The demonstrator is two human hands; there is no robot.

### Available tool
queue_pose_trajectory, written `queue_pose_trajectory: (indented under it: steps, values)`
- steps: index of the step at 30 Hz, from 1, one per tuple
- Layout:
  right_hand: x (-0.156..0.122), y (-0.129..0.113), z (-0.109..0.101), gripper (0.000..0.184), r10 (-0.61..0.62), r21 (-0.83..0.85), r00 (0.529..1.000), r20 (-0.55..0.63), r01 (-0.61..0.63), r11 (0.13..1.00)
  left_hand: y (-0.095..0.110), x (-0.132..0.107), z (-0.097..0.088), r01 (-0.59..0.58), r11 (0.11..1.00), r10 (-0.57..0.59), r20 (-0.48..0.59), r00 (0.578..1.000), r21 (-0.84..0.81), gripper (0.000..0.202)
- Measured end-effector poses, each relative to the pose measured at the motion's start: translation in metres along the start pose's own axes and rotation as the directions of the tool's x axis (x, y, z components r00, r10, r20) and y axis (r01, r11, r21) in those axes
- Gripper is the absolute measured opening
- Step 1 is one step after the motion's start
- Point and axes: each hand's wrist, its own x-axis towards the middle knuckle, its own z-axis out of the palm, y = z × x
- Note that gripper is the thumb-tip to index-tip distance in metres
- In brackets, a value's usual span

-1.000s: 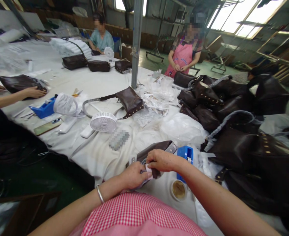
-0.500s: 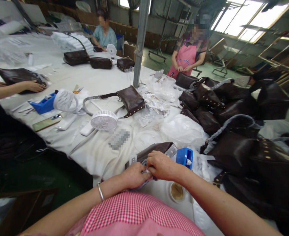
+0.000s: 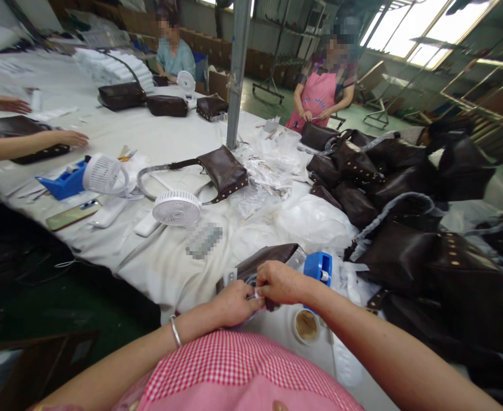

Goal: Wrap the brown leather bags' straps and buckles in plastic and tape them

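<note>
A dark brown handbag (image 3: 268,258) lies at the table's near edge, partly hidden behind my hands. My left hand (image 3: 236,303) is closed at its near side, thumb and fingers pinched together. Right against it, my right hand (image 3: 279,282) is also closed, fingers bent down over a strap-like part of the bag. A small white piece shows between the fingertips; what it is I cannot make out. Just right of the bag stands a blue tape dispenser (image 3: 318,266). Below my right wrist sits a small round tub (image 3: 306,326) with tan contents.
Brown handbags (image 3: 405,251) are heaped on the right, beside clear plastic bags (image 3: 315,221). A white fan (image 3: 176,208), a phone (image 3: 73,215) and another handbag (image 3: 223,171) lie ahead. A metal post (image 3: 236,74) rises mid-table. Co-workers stand or sit around; one's arms (image 3: 32,144) reach in from the left.
My hands stay together at the handbag with only a slight shift of the fingers. The view has turned a little. The left co-worker's hands have lifted and spread apart over their bag.
</note>
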Motion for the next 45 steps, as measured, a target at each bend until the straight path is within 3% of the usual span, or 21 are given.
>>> queue_pose_trajectory:
  steps: [9,14,18,21,24,27,34,37,42,44,45]
  values:
    - [-0.002,-0.009,-0.003,0.014,-0.015,-0.134,1.000,0.011,0.016,0.991,0.001,-0.001,0.002,0.007,1.000,-0.007,0.004,1.000,-0.004,0.037]
    - [-0.009,-0.020,0.007,0.008,-0.133,-0.437,0.989,-0.066,0.091,0.895,0.000,0.001,0.002,0.037,0.999,-0.037,-0.020,0.999,-0.011,0.039]
    - [-0.020,-0.016,0.018,0.009,-0.242,-0.468,0.961,-0.135,0.154,0.870,-0.001,0.003,0.002,0.027,0.999,-0.028,-0.020,0.999,-0.028,0.035]
    - [-0.032,-0.008,0.027,0.010,-0.319,-0.484,0.925,-0.207,0.186,0.855,-0.002,0.005,0.000,0.037,0.998,-0.038,-0.023,0.999,-0.050,0.036]
    - [-0.045,-0.001,0.042,0.021,-0.352,-0.537,0.879,-0.321,0.137,0.832,-0.003,0.007,-0.004,0.057,0.994,-0.059,-0.020,0.998,-0.091,0.039]
    - [-0.052,0.005,0.060,0.031,-0.403,-0.588,0.806,-0.434,0.086,0.805,-0.003,0.008,-0.009,0.065,0.987,-0.063,0.016,0.998,-0.149,0.035]
    - [-0.049,0.015,0.082,0.023,-0.480,-0.605,0.639,-0.600,0.030,0.796,-0.004,0.006,-0.012,0.086,0.969,-0.067,0.089,0.994,-0.231,0.034]
    - [-0.049,0.012,0.089,0.024,-0.446,-0.561,0.603,-0.661,-0.002,0.828,0.001,0.006,-0.014,0.059,0.980,-0.049,0.058,0.997,-0.188,0.038]
    - [-0.065,0.006,0.105,0.040,-0.255,-0.379,0.598,-0.760,-0.088,0.921,0.014,0.006,-0.019,0.043,0.995,-0.045,-0.022,0.999,-0.088,0.034]
    - [-0.082,0.021,0.109,0.041,-0.080,-0.198,0.559,-0.825,-0.153,0.968,0.016,0.006,-0.019,0.062,0.996,-0.065,-0.045,0.997,-0.065,0.034]
    - [-0.093,0.033,0.111,0.039,0.088,-0.024,0.509,-0.857,-0.210,0.977,0.016,0.006,-0.018,0.070,0.996,-0.073,-0.049,0.996,-0.056,0.036]
